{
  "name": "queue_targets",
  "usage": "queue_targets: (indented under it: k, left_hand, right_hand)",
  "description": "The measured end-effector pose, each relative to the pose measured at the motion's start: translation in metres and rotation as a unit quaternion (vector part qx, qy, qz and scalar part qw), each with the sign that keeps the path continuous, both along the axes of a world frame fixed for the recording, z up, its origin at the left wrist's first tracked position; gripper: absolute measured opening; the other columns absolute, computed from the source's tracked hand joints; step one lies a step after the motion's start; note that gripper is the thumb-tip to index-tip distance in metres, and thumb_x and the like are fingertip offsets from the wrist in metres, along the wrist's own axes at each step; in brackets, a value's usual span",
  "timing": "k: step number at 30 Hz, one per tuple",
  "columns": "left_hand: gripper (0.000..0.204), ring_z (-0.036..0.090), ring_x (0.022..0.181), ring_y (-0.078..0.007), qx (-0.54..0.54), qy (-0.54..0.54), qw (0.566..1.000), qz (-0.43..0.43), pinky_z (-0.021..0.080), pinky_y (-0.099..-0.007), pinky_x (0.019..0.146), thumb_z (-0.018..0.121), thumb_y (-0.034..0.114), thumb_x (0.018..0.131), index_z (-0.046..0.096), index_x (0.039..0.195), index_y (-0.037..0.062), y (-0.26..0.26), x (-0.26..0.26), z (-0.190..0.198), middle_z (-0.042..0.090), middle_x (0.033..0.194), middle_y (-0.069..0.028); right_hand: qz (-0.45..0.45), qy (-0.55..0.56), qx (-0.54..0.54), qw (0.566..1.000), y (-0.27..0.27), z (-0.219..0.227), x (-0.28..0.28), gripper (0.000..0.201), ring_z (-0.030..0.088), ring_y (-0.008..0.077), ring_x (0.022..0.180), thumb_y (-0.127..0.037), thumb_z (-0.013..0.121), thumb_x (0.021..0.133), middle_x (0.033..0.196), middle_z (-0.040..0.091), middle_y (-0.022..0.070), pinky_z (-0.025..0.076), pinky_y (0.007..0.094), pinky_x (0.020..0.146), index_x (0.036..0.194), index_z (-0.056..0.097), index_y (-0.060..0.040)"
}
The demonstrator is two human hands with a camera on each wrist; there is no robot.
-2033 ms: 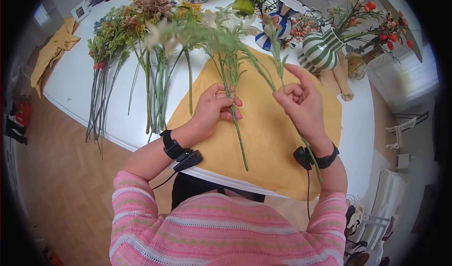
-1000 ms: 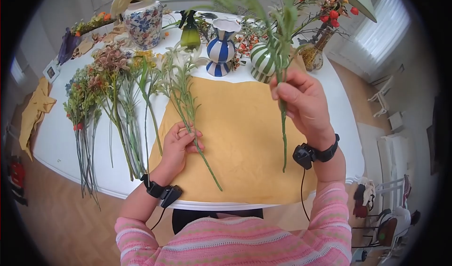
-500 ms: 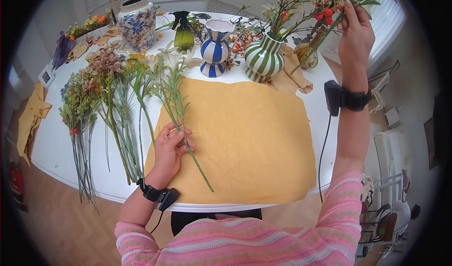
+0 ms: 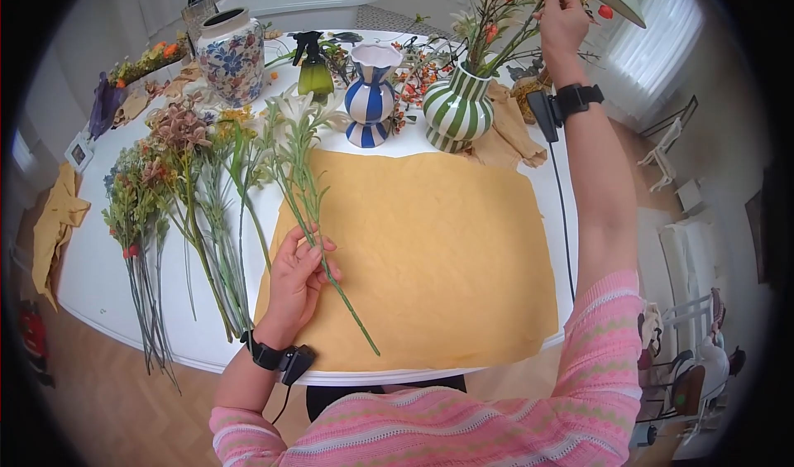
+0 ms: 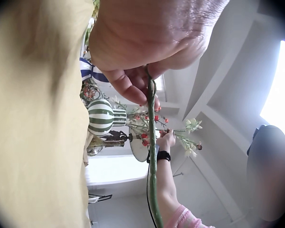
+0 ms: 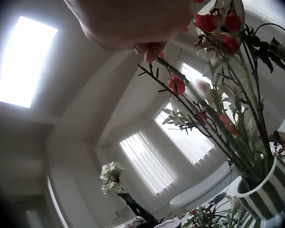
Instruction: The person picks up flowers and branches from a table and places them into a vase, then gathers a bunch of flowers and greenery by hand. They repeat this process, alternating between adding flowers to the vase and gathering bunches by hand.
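Note:
My left hand pinches a green flower stem over the yellow-brown paper. The stem leads up into narrow leaves beside white blooms. Up at the far right, my right hand grips another green stem. That stem slants down into the mouth of a green-and-white striped vase, among twigs with red-orange blooms. Pale flowers stick out beyond the right hand in the left wrist view. The stem's lower end is hidden inside the vase.
Several loose flower stems lie left of the paper on the white table. Behind stand a floral vase, a green spray bottle and a blue-and-white vase. Crumpled brown paper lies beside the striped vase.
My right hand has lifted its stem off the paper area, carried it far right and back, and brought it over the striped vase. My left hand still holds its stem, shifted somewhat left.

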State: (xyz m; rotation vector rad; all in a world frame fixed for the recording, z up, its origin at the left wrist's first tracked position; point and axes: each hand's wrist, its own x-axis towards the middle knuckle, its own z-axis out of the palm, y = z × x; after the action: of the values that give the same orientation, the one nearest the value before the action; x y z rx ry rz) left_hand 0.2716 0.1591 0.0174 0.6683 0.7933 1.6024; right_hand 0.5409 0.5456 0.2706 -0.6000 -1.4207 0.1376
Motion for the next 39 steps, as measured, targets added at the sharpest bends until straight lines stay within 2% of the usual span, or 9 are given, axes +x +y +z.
queue_targets:
  k: [5,7,12,17,21,27,33,35,39]
  left_hand:
    - [0.037,0.062,0.071,-0.0178,0.020,0.007,1.000,-0.008,0.051,-0.0276,0.064,0.055,0.010,0.096,0.043,0.131,0.0091,0.000,0.000,-0.001,0.059,0.099,-0.0053]
    - [0.034,0.064,0.073,-0.0196,0.037,-0.006,0.999,-0.004,0.051,-0.0270,0.063,0.053,0.007,0.096,0.043,0.129,0.0080,0.000,0.000,-0.002,0.061,0.102,-0.0084]
    - [0.034,0.064,0.073,-0.0196,0.035,-0.003,0.999,-0.005,0.052,-0.0279,0.064,0.053,0.007,0.096,0.043,0.129,0.0083,-0.001,0.000,0.001,0.061,0.101,-0.0082]
    - [0.034,0.064,0.073,-0.0193,0.029,-0.007,1.000,-0.007,0.052,-0.0282,0.065,0.053,0.008,0.097,0.043,0.129,0.0085,-0.001,0.000,0.001,0.061,0.102,-0.0079]
    - [0.034,0.065,0.074,-0.0194,0.024,-0.007,1.000,-0.011,0.051,-0.0280,0.065,0.053,0.008,0.097,0.043,0.129,0.0085,-0.001,0.001,-0.001,0.061,0.103,-0.0078]
    - [0.034,0.065,0.074,-0.0193,0.022,0.001,1.000,-0.009,0.050,-0.0271,0.065,0.053,0.009,0.097,0.043,0.130,0.0082,0.000,0.001,-0.004,0.062,0.102,-0.0077]
    - [0.035,0.064,0.073,-0.0183,0.011,0.006,1.000,-0.006,0.050,-0.0275,0.064,0.054,0.009,0.096,0.045,0.130,0.0091,0.000,0.002,-0.002,0.061,0.100,-0.0060]
    - [0.034,0.065,0.074,-0.0192,0.018,0.000,1.000,-0.008,0.050,-0.0268,0.064,0.053,0.009,0.097,0.044,0.130,0.0080,0.000,0.001,-0.003,0.062,0.101,-0.0075]
    - [0.034,0.065,0.074,-0.0191,0.019,0.004,1.000,-0.008,0.050,-0.0264,0.064,0.053,0.009,0.097,0.044,0.130,0.0075,0.000,0.002,-0.003,0.063,0.102,-0.0077]
  right_hand:
    - [0.006,-0.015,-0.019,1.000,0.001,-0.021,-0.013,0.026,0.058,0.0087,0.054,-0.023,0.064,0.092,0.073,0.063,0.0055,0.051,0.0252,0.052,0.088,0.064,0.0032]
    - [-0.060,-0.024,-0.046,0.997,0.003,-0.028,-0.014,0.026,0.057,0.0086,0.054,-0.023,0.064,0.092,0.072,0.063,0.0058,0.051,0.0251,0.052,0.087,0.063,0.0034]
    - [-0.026,-0.004,-0.042,0.999,0.017,-0.011,-0.006,0.028,0.059,0.0099,0.054,-0.024,0.064,0.092,0.071,0.063,0.0058,0.050,0.0260,0.051,0.087,0.064,0.0033]
    - [-0.096,-0.025,-0.024,0.995,0.024,0.005,-0.001,0.026,0.063,0.0120,0.055,-0.024,0.064,0.091,0.070,0.065,0.0063,0.050,0.0272,0.053,0.088,0.066,0.0021]
    - [-0.069,-0.022,-0.027,0.997,0.028,-0.019,-0.007,0.026,0.064,0.0120,0.056,-0.024,0.064,0.090,0.069,0.065,0.0070,0.051,0.0272,0.054,0.088,0.066,0.0021]
    - [-0.108,-0.120,-0.137,0.977,0.032,-0.053,-0.007,0.029,0.067,0.0164,0.058,-0.030,0.065,0.086,0.063,0.068,0.0067,0.049,0.0311,0.060,0.092,0.070,-0.0022]
    - [-0.048,-0.110,-0.235,0.965,0.022,-0.077,-0.010,0.037,0.070,0.0248,0.067,-0.038,0.067,0.082,0.073,0.070,0.0116,0.052,0.0356,0.068,0.090,0.071,-0.0020]
    - [-0.181,-0.228,-0.245,0.925,0.018,-0.081,-0.011,0.041,0.070,0.0305,0.078,-0.042,0.069,0.079,0.079,0.071,0.0146,0.053,0.0390,0.073,0.089,0.072,-0.0023]
    - [-0.218,-0.245,-0.262,0.907,-0.005,-0.083,-0.015,0.043,0.068,0.0342,0.086,-0.044,0.069,0.077,0.084,0.071,0.0170,0.053,0.0414,0.076,0.090,0.074,-0.0030]
